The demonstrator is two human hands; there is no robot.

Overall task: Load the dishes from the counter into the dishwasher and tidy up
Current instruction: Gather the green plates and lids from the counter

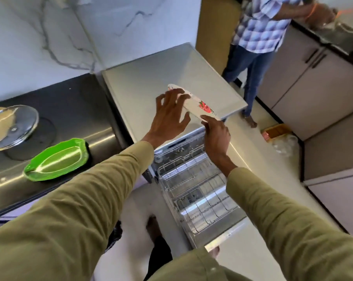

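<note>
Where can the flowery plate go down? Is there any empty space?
Bare room: the grey dishwasher top behind the plate, and the pulled-out rack, which looks empty. The dark counter is free between glass lid and dishwasher; its front edge is crowded by the green dish.
</note>
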